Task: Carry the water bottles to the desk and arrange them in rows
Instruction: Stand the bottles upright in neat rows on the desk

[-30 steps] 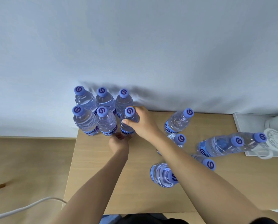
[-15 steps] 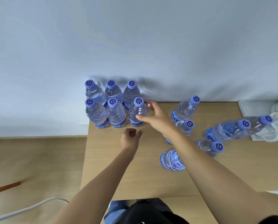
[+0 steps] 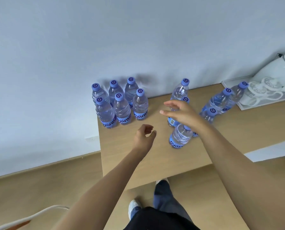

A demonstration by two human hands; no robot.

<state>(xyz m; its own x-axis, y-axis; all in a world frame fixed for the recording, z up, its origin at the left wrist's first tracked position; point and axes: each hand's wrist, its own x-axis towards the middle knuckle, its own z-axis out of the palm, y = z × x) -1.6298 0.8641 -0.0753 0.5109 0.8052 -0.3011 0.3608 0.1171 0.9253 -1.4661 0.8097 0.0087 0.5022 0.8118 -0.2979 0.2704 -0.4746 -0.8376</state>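
Observation:
Several clear water bottles with purple caps stand on the wooden desk (image 3: 125, 151). At its back left corner they form two tight rows of three; the front right one (image 3: 140, 106) is nearest my hands. More bottles stand loosely to the right: one at the back (image 3: 180, 91), a near one (image 3: 179, 137), and a pair toward the tray (image 3: 218, 101). My right hand (image 3: 181, 112) hovers open above the loose group, partly hiding two bottles. My left hand (image 3: 143, 138) hangs over bare desk, fingers loosely curled, holding nothing.
A white tray (image 3: 261, 102) with a white kettle (image 3: 277, 70) and cups stands at the desk's back right. The wall runs right behind the bottles. A white cable (image 3: 30, 218) lies on the wooden floor at lower left. My legs and shoes are below the desk edge.
My right hand let go of the front right bottle of the rows and drew right, over the loose bottles. My left hand pulled back from the rows. The camera tilted.

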